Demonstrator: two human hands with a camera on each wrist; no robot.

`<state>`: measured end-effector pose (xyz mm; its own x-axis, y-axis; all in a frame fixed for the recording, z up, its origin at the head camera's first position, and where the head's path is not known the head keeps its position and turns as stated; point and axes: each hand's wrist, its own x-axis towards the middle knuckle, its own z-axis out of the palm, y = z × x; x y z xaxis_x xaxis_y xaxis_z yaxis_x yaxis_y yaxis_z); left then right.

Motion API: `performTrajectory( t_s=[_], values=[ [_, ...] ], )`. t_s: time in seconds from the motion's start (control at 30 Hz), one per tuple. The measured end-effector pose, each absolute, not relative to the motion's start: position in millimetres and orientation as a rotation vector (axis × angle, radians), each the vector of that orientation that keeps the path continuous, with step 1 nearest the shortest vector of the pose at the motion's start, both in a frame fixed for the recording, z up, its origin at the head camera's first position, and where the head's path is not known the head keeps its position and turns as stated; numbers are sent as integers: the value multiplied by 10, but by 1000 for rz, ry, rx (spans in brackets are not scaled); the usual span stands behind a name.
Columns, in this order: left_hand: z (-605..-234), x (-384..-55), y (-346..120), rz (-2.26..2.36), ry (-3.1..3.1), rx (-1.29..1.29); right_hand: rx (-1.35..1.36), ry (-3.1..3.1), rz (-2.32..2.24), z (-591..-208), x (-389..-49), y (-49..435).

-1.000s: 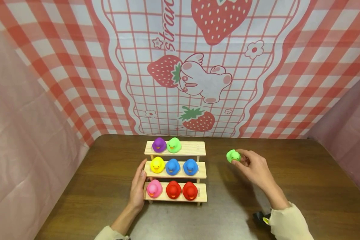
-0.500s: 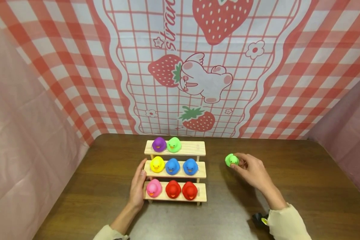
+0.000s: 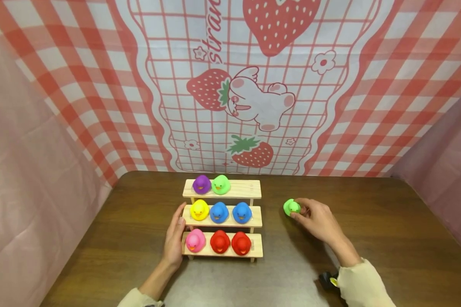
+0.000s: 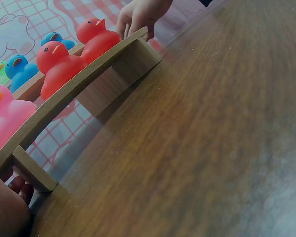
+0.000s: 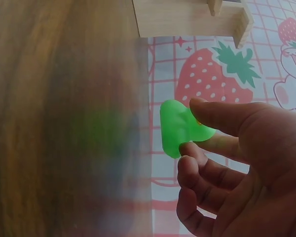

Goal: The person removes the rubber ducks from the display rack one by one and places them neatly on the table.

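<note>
A three-tier wooden stand [image 3: 247, 186] stands on the table with rubber ducks on it. On its top tier are a purple duck [image 3: 202, 184] and a green duck [image 3: 220, 185]. The middle tier carries a yellow duck [image 3: 199, 210] and two blue ducks [image 3: 219, 212]. A pink duck [image 3: 195, 241] and two red ducks [image 3: 220, 242] sit on the lowest. My left hand [image 3: 173, 244] holds the stand's left end, fingertips curled under the shelf in the left wrist view. Right of the stand, my right hand [image 3: 319, 219] pinches another green rubber duck [image 5: 173, 129] between thumb and fingers.
A brown wooden table [image 3: 138, 213] lies beneath everything. Behind it hangs a red-and-white checked cloth [image 3: 115, 123] with strawberry prints. Pink cloth [image 3: 27, 170] covers the left side. A black thing [image 3: 325, 280] with a yellow-green spot shows beside the right sleeve [image 3: 363, 283].
My right hand has moved slightly left and nearer to me with the green rubber duck. My left hand stays at the stand, and the ducks on it have not moved.
</note>
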<state>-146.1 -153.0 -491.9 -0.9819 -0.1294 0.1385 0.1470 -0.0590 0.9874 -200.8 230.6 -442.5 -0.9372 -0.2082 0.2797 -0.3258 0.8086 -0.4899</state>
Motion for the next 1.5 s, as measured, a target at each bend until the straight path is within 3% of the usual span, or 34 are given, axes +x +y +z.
performTrajectory(
  t_s=[1.5],
  values=[
    [-4937,-1468,-1521,-2164,-2009,-20,430,-2826,816,-4534,-2013,2208]
  ],
)
